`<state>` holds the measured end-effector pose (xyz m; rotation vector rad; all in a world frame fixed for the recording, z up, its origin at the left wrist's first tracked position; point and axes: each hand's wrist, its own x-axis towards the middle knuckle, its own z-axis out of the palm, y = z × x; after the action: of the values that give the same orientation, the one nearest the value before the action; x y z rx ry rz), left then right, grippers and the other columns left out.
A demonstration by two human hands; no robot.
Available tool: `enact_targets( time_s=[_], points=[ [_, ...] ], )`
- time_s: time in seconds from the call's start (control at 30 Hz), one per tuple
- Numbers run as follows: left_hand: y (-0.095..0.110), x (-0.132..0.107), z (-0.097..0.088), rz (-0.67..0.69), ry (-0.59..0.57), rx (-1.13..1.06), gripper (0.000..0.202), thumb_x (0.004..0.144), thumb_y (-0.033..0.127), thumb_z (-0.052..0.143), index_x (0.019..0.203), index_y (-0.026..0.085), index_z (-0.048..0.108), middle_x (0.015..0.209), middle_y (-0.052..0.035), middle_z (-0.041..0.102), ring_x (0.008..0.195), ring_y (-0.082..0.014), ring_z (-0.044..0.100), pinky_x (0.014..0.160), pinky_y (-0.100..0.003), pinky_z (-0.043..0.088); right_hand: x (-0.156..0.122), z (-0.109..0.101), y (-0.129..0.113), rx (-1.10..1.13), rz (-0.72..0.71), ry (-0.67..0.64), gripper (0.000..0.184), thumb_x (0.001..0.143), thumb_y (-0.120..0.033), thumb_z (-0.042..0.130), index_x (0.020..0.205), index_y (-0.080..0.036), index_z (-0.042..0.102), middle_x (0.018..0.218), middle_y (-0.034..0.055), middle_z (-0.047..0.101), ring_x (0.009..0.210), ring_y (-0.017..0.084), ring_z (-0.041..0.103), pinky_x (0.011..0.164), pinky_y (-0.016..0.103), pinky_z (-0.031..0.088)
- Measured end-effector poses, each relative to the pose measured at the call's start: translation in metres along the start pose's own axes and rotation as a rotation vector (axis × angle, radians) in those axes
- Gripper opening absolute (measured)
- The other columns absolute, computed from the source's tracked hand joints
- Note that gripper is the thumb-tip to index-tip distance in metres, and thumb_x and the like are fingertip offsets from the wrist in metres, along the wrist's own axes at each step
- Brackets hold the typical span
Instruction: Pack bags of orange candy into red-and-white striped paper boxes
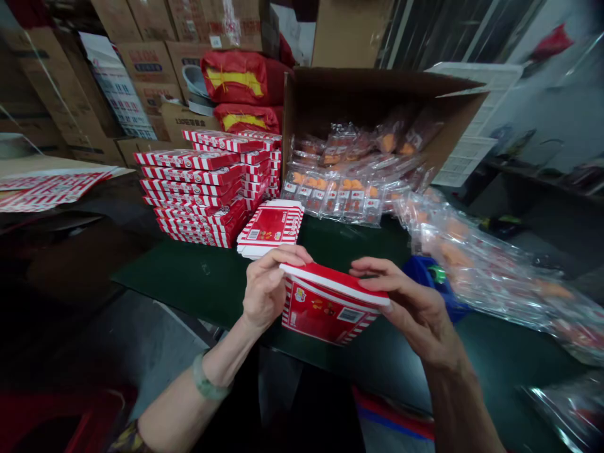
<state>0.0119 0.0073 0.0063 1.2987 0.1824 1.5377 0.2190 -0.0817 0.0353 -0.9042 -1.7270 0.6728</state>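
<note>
Between my two hands is a red-and-white striped cardboard box (325,308), tilted up over the front of the green table. Its printed face with a barcode is toward me, and a red flap with a white edge runs along the top. My left hand (268,283) grips the box at its upper left corner, fingers behind the edge. At the upper right corner, my right hand (410,302) has its thumb on the near side and its fingers over the top. A pile of flat striped cartons (271,226) lies just beyond my left hand.
Stacks of striped boxes (193,182) stand at the back left. An open carton (377,94) holds several clear-wrapped packets (340,195), with more packets (486,264) spread along the right. A blue container (422,270) sits beside my right hand on the green table (189,270).
</note>
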Motion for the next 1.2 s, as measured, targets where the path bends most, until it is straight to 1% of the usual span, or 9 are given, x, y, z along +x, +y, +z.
enact_targets(
  time_s=[0.1,0.27,0.37,0.47,0.57,0.73,0.9,1.07,1.2],
  points=[
    [0.001,0.004,-0.002,0.001,0.004,0.132,0.016,0.076,0.031,0.064,0.076,0.016,0.068,0.089,-0.0078,0.066,0.082,-0.019,0.061,0.075,-0.033,0.049,0.003,-0.005,-0.008,-0.016,0.072,-0.07,0.028,0.085,-0.038,0.057,0.107,-0.023,0.065,0.125,0.0105,0.056,0.117,0.025,0.053,0.097,0.039,0.044],
    [0.019,0.016,-0.001,-0.18,-0.127,0.336,0.014,0.071,0.025,0.071,0.082,0.017,0.068,0.077,-0.0036,0.068,0.065,-0.0128,0.06,0.058,-0.023,0.046,0.01,0.007,-0.014,-0.216,0.214,0.145,0.018,0.076,-0.034,0.069,0.089,-0.023,0.066,0.096,0.0036,0.068,0.084,0.015,0.065,0.072,0.025,0.053],
    [0.023,0.017,0.002,-0.154,-0.089,0.39,0.009,0.073,0.025,0.07,0.076,0.016,0.069,0.068,-0.0013,0.065,0.059,-0.0098,0.056,0.054,-0.021,0.043,0.011,0.015,-0.016,-0.273,0.215,0.181,0.013,0.079,-0.031,0.066,0.088,-0.022,0.065,0.082,-0.0001,0.067,0.068,0.01,0.062,0.059,0.019,0.05],
    [0.015,0.012,0.003,-0.033,-0.054,0.339,0.003,0.075,0.02,0.069,0.074,0.018,0.069,0.069,-0.0005,0.064,0.064,-0.0097,0.056,0.06,-0.022,0.044,0.007,0.019,-0.017,-0.308,0.156,0.244,0.007,0.081,-0.027,0.064,0.087,-0.022,0.066,0.078,-0.0011,0.067,0.065,0.009,0.061,0.057,0.018,0.049],
    [0.005,0.005,0.001,0.067,-0.073,0.27,0.004,0.077,0.018,0.066,0.074,0.018,0.069,0.074,-0.0021,0.064,0.068,-0.0117,0.059,0.065,-0.026,0.047,0.002,0.022,-0.016,-0.323,0.035,0.273,0.006,0.083,-0.02,0.062,0.087,-0.022,0.066,0.086,0.0012,0.068,0.075,0.012,0.063,0.065,0.021,0.05],
    [0.0,0.005,-0.001,0.224,-0.107,0.274,0.006,0.079,0.021,0.065,0.079,0.018,0.07,0.079,-0.0048,0.066,0.072,-0.0143,0.063,0.067,-0.03,0.051,-0.006,0.032,-0.003,-0.371,-0.162,0.334,0.018,0.086,-0.009,0.052,0.092,-0.02,0.065,0.092,0.0041,0.067,0.082,0.014,0.063,0.07,0.027,0.049],
    [-0.001,0.004,0.001,0.38,-0.157,0.385,0.014,0.072,0.021,0.073,0.085,0.018,0.069,0.081,-0.0053,0.067,0.074,-0.0152,0.064,0.067,-0.03,0.053,-0.009,0.043,0.025,-0.424,-0.406,0.47,0.025,0.08,-0.016,0.06,0.105,-0.02,0.063,0.103,0.0089,0.064,0.088,0.021,0.063,0.07,0.035,0.051],
    [-0.009,-0.001,0.002,0.478,-0.099,0.534,0.03,0.064,0.023,0.079,0.091,0.019,0.065,0.089,-0.0059,0.067,0.078,-0.0157,0.065,0.069,-0.029,0.054,0.0,0.056,0.042,-0.404,-0.431,0.621,0.029,0.076,-0.008,0.06,0.101,-0.022,0.058,0.101,0.0071,0.062,0.089,0.02,0.062,0.073,0.038,0.05],
    [-0.008,-0.003,0.006,0.38,-0.08,0.593,0.032,0.064,0.023,0.079,0.09,0.017,0.063,0.093,-0.0072,0.066,0.086,-0.0178,0.064,0.077,-0.033,0.053,0.005,0.066,0.038,-0.393,-0.362,0.643,0.024,0.079,-0.007,0.055,0.098,-0.022,0.056,0.099,0.0057,0.06,0.09,0.017,0.06,0.078,0.036,0.048]
  ],
)
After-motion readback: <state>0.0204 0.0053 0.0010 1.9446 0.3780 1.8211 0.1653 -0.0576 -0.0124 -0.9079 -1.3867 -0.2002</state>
